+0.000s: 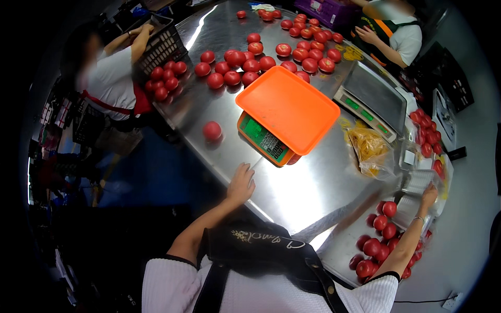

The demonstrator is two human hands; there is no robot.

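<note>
My left hand [241, 182] rests flat on the near edge of the steel table [292, 188], fingers apart, holding nothing. It lies just below an orange weighing scale [266, 140] with an orange tray [287, 107] on top. My right hand [429, 195] reaches out to the far right and touches a stack of clear plastic containers [415, 182]; whether it grips one is hard to tell. A single red tomato [212, 130] lies alone left of the scale.
Several red tomatoes [250, 65] cover the far half of the table. A second grey scale [373, 99] and a bag of yellow netting [368, 146] stand right. More tomatoes [378, 240] lie lower right. One person stands left by a black crate [162, 47], another far right.
</note>
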